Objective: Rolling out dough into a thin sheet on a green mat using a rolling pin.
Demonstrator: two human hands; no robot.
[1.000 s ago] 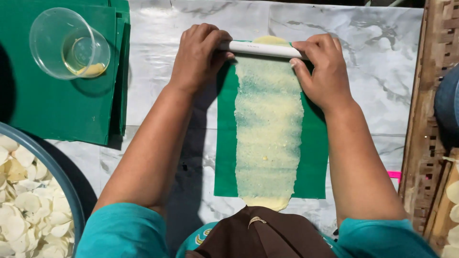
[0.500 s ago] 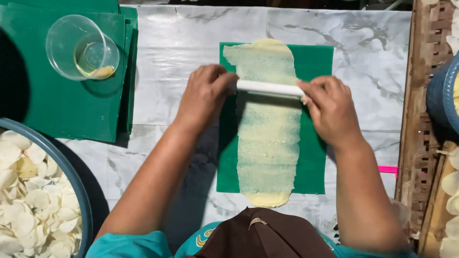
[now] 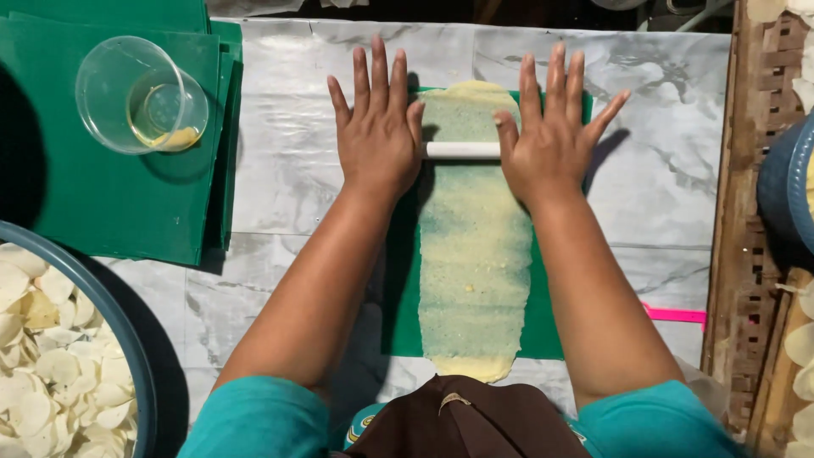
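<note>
Both hands flat, fingers spread: my left hand (image 3: pixel 379 136) and right hand (image 3: pixel 551 140) press palms-down on the ends of the white roller (image 3: pixel 462 150), gripping nothing. Roller lies crosswise on the dough (image 3: pixel 473 254), a long thin yellow strip on the green sheet (image 3: pixel 547 326). Marble table (image 3: pixel 288 187) underneath. Plastic cup (image 3: pixel 140 95) sits on stacked green sheets far left; bowl (image 3: pixel 127 339) of pale chips at my left elbow.

White roller (image 3: pixel 462 150), pale yellow dough (image 3: pixel 475 254), green sheet (image 3: pixel 543 331), grey-veined marble tabletop (image 3: pixel 288 170).
</note>
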